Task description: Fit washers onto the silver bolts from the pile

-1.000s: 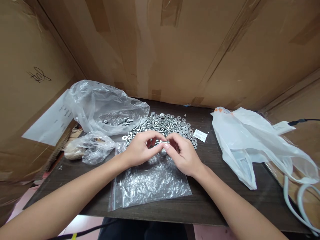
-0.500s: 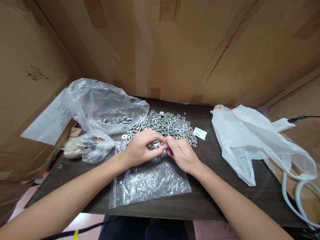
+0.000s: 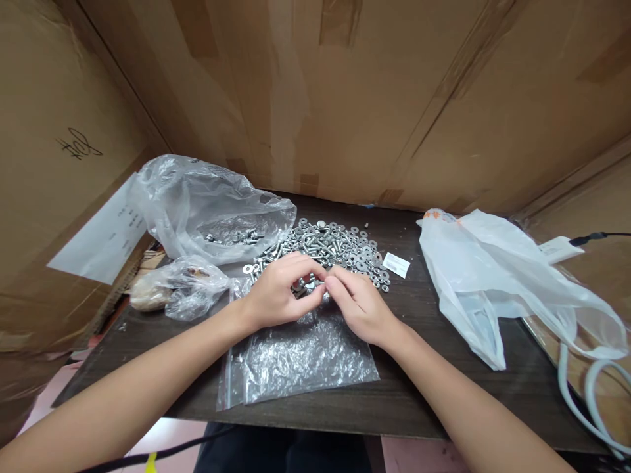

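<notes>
My left hand (image 3: 280, 292) is closed in a pinch, thumb and index finger curved into a ring. Against its fingertips, my right hand (image 3: 363, 307) pinches with thumb over bent fingers. What sits between the meeting fingertips is small and mostly hidden; I cannot make it out. Just beyond both hands spreads a loose pile of silver bolts (image 3: 323, 244), mixed on its right side with flat washers (image 3: 363, 255) and nuts (image 3: 384, 288). Beneath my hands lies a clear zip bag (image 3: 310, 361), flat on the dark table (image 3: 409, 387).
A large clear plastic bag (image 3: 211, 197) with bolts inside stands open at the left. In front of it is a small knotted clear bag (image 3: 190, 289). A white label (image 3: 396, 265) and a white plastic bag (image 3: 473, 269) lie right. Cardboard walls (image 3: 305, 98) enclose the table.
My right thumb and fingers have shifted slightly at the fingertips, the thumb now lower and more bent. My left hand keeps its pinch. The whole view has moved a little.
</notes>
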Motion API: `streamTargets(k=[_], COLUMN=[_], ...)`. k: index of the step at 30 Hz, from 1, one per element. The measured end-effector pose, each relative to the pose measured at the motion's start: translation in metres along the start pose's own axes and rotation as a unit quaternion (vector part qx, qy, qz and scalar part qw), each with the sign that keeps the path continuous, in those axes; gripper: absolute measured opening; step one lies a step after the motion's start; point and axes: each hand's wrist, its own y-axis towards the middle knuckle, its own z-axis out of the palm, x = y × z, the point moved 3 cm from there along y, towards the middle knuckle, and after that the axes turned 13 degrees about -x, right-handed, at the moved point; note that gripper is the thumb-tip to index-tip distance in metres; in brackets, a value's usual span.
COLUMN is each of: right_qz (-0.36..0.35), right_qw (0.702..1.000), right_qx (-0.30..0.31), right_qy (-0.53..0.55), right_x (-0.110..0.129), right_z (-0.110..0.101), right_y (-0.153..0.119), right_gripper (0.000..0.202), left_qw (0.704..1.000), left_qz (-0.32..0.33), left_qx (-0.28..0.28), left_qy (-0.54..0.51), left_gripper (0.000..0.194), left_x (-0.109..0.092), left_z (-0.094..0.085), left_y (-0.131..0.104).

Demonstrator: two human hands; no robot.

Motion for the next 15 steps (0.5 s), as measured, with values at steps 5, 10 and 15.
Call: streamTargets(k=[5, 10, 15], right_qz=[0.081, 0.006, -0.026], right_qw=[0.997, 0.999, 0.998], right_qx=[0.002, -0.046, -0.032], right_qy=[0.004, -0.018, -0.037], right_x=[-0.006, 0.006, 0.007], right_z=[0.001, -0.006, -0.008], right_y=[-0.003, 0.000, 0.001], right_gripper=[0.062, 0.036, 0.013], left_qw=[0.998, 0.999, 0.992], left_qz=[0.061, -0.038, -0.115], left_qx=[-0.005, -0.015, -0.001], left_qy=[-0.011, -0.024, -0.058], left_gripper=[0.010, 0.005, 0.005], left_x=[-0.004, -0.001, 0.002], left_z=[0.003, 0.002, 0.004], left_y=[-0.003, -0.002, -0.001])
